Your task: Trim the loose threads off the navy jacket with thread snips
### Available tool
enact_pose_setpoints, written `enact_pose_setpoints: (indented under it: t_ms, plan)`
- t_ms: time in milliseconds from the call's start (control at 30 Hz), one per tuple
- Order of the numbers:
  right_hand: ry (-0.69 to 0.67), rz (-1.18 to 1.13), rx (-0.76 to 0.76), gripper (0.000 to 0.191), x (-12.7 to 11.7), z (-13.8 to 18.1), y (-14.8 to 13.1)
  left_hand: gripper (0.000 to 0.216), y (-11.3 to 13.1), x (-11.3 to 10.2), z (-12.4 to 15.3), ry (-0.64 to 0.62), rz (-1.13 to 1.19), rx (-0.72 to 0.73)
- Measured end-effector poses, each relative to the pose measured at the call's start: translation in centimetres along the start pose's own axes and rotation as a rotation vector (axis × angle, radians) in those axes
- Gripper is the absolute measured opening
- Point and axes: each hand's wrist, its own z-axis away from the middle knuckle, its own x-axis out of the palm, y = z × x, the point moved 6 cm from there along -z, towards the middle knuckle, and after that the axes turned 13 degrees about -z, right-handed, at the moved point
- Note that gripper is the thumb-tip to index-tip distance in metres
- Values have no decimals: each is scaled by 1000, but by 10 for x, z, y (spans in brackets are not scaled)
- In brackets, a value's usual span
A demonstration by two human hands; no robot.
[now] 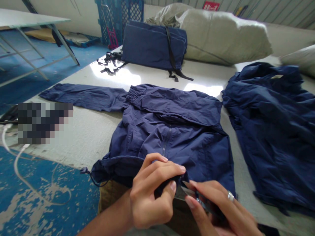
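Observation:
A navy jacket (169,131) lies spread on the white table (88,131), zipper up, one sleeve stretched out to the left. My left hand (152,193) pinches the jacket's bottom hem near the zipper's end, fingers closed on the cloth. My right hand (219,209), with a ring on one finger, is closed around a small metal tool (183,192), apparently thread snips, whose tip touches the hem right beside my left thumb.
A heap of navy jackets (273,131) lies to the right. At the back stand a strapped bundle of folded navy garments (154,44) and large pale sacks (221,34). Loose black straps (109,62) lie beside the bundle. Blue floor and a folding table (29,19) are on the left.

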Motion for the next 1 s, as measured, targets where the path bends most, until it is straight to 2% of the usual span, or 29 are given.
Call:
enact_pose_setpoints:
  t_ms: [167, 433, 633, 833, 1000]
  plan:
    - [9, 36, -137, 10, 5, -6, -8, 42, 6, -2, -4, 52, -36, 38]
    - [9, 38, -137, 11, 4, -6, -8, 37, 10, 1, -3, 174, -34, -11]
    - [-13, 81, -183, 12, 4, -3, -6, 39, 10, 0, -3, 172, -42, -3]
    - [-18, 83, -183, 14, 3, -4, -7, 42, 13, -4, -8, 49, -93, 78]
    - [-45, 79, -222, 16, 4, -6, -9, 43, 13, -4, -9, 58, -87, 82]
